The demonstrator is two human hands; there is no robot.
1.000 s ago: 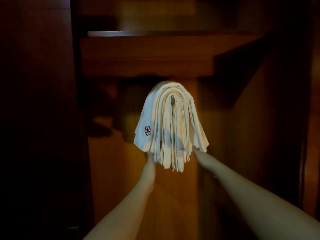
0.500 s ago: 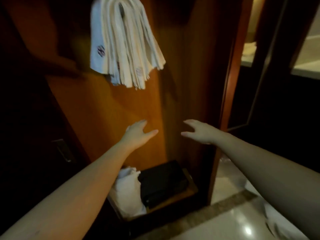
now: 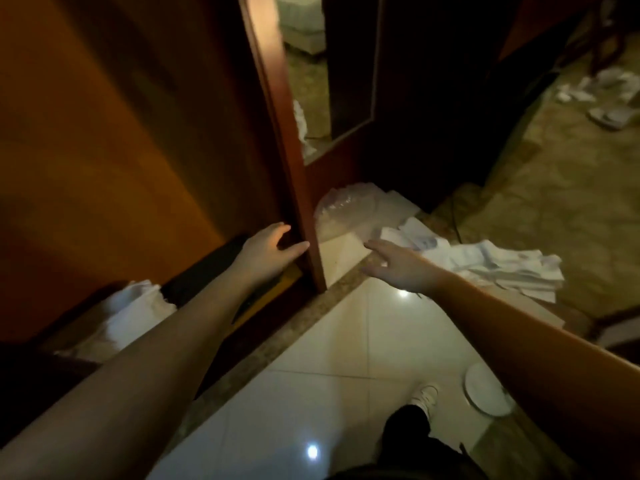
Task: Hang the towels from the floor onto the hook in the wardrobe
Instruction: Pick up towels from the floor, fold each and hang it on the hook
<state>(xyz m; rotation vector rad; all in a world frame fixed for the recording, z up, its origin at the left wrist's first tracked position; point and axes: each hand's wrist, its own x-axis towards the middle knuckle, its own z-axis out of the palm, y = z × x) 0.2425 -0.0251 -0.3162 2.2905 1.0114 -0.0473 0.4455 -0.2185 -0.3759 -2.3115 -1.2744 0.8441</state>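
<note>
A heap of white towels [image 3: 485, 265] lies on the floor to the right of the wardrobe's wooden side panel [image 3: 287, 161]. My right hand [image 3: 394, 268] is stretched out with fingers spread, just left of the heap, holding nothing. My left hand [image 3: 270, 252] hovers open in front of the wardrobe's lower edge, also empty. The hook and the towels hung on it are out of frame above.
A white cloth bundle [image 3: 135, 313] and a black box [image 3: 207, 271] sit on the wardrobe floor. A clear plastic bag [image 3: 343, 213] lies by the panel. A white plate [image 3: 485, 389] and my shoe [image 3: 426, 394] are on the glossy tiles; more white items [image 3: 606, 95] lie far right.
My view has swung down and right from the hung towels to the floor. Both hands let go of the hung stack and dropped, the right one reaching toward the floor towels.
</note>
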